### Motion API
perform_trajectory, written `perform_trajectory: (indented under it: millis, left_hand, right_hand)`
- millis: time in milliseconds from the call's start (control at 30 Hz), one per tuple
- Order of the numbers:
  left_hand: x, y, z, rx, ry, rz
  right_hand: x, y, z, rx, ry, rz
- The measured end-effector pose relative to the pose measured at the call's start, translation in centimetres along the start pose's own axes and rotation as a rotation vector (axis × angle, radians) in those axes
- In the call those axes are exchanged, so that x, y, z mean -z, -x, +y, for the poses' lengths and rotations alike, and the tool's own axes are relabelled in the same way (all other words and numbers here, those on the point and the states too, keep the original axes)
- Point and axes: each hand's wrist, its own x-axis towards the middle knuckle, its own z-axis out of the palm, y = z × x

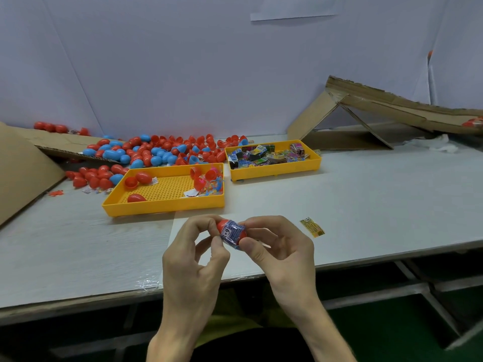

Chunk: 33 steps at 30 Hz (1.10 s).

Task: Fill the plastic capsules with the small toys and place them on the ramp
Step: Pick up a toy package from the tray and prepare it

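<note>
– Right, where's the capsule now?
– The red capsule (226, 223) is held off the bench (379, 205), over its near edge, just in front of the near yellow tray (162, 208). Both hands are on it.
– Grip?
– The left hand (193, 254) pinches the left end, thumb and fingertips curled in. The right hand (282, 246) holds the right end, thumb in front, fingers behind. A blue printed packet (232, 235) lies across the capsule's front, caught between the two grips. Cannot tell if the halves are joined.
– Trays?
– Near tray: a closed red egg (136, 198) at its near left corner, an open red half (130, 182) at the far left, and bagged small toys (209, 182) at the far right. The far yellow tray (274, 174), just off that corner, is full of printed boxes and packets (266, 154).
– Stock?
– A pile of red and blue capsules (146, 152) lies along the bench's far edge, left of the far tray, partly on a cardboard sheet (23, 165) at the left edge.
– Ramp?
– The cardboard ramp (392, 105) is at the far right corner, sloping down to the right. One red shape (471, 123) sits on it at the frame edge, blurred. A yellow packet (312, 227) lies flat near the bench's near edge, right of the right hand, not touching it.
</note>
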Motion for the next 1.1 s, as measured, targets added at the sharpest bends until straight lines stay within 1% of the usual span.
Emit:
perform_trajectory:
  millis: [167,467,600,667,767,867,933,1100]
  left_hand:
    - [-0.1,0.0,0.1,0.052,0.063,0.006]
    - [-0.4,0.3,-0.1,0.122,0.091,0.03]
    - [0.0,0.0,-0.3,0.17,0.21,0.089]
    - [0.3,-0.2,-0.1,0.192,0.258,0.062]
    - [0.6,-0.2,0.0,0.219,0.282,-0.066]
    - [1.0,-0.2,-0.1,0.19,0.273,-0.135]
    - [1.2,-0.2,-0.2,0.166,0.274,-0.18]
    - [1.6,-0.4,0.1,0.148,0.268,-0.257]
  right_hand:
    - [0.0,0.0,-0.1,0.007,0.019,-0.004]
    - [0.0,0.0,0.1,-0.001,-0.004,-0.001]
    - [0.1,-0.1,0.2,0.002,-0.028,0.024]
    - [0.2,-0.1,0.2,0.01,-0.025,0.024]
    - [0.4,-0.2,0.3,0.034,-0.027,0.022]
    - [0.7,-0.3,0.3,0.039,-0.038,0.017]
    - [0.8,-0.4,0.3,0.007,-0.049,0.018]
    - [1.2,-0.6,0.6,-0.074,-0.149,-0.042]
